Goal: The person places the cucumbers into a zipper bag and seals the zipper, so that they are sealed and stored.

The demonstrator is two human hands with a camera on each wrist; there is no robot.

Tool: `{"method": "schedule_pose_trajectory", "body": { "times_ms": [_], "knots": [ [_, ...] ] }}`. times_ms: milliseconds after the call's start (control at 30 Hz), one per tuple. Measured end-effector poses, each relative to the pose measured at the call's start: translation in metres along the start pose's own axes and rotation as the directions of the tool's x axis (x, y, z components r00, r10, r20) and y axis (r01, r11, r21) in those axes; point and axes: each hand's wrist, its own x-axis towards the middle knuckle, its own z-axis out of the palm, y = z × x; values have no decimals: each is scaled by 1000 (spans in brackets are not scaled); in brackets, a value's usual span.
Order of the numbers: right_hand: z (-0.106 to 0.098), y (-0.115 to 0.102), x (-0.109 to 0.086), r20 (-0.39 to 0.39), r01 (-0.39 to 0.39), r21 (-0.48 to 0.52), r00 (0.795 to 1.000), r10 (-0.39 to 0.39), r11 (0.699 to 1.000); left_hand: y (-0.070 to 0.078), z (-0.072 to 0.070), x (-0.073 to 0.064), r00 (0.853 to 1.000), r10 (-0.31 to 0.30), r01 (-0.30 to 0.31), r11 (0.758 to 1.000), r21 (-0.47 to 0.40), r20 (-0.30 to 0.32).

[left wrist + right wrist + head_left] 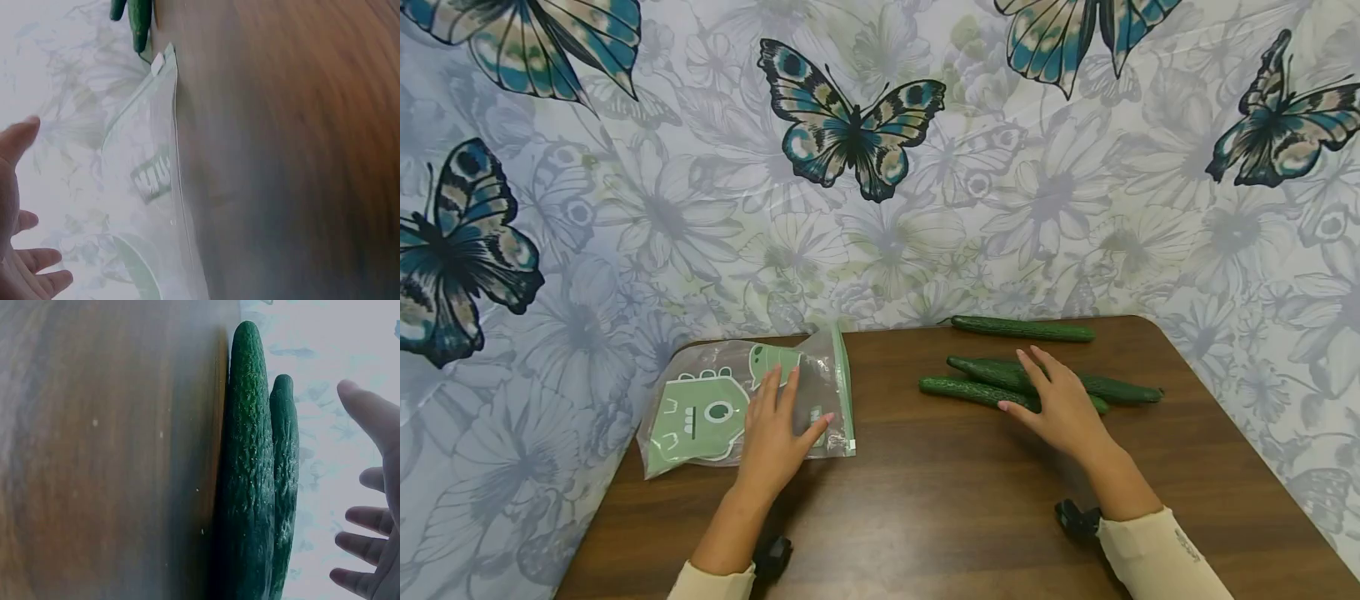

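Note:
A clear zip bag [831, 375] printed with a green cartoon creature lies flat at the back left of the table. Over its right part hovers my left hand [775, 437], fingers spread and holding nothing; in the left wrist view the spread fingers show beside the bag [164, 125]. My right hand [1063, 417], also spread and without anything in it, is above a small pile of green cucumbers [958, 388], hiding their middle. One more cucumber [1022, 328] lies alone behind the pile. Two bumpy cucumbers [250, 456] fill the middle of the right wrist view.
The brown wooden table [910, 517] has a rounded far right corner. Right behind its back edge hangs a cloth [880, 250] with butterflies and flowers. A black wrist camera [1077, 518] sits at the right cuff, another [772, 558] at the left.

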Motion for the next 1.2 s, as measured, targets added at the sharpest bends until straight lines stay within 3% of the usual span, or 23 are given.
{"method": "schedule_pose_trajectory", "body": {
  "times_ms": [200,433,867,1200],
  "knots": [
    [5,4,3,10,-35,75,999,35,997,7,9,3,998,-43,39,996,-85,-39],
    [11,7,5,23,-72,141,997,69,987,13,20,7,992,-122,124,976,-178,25],
    [24,18,7,-28,-138,136,989,143,981,29,37,14,990,-134,126,979,-159,-41],
    [29,21,7,-46,-170,177,983,180,970,28,45,18,977,-208,211,972,-101,36]
  ]
}}
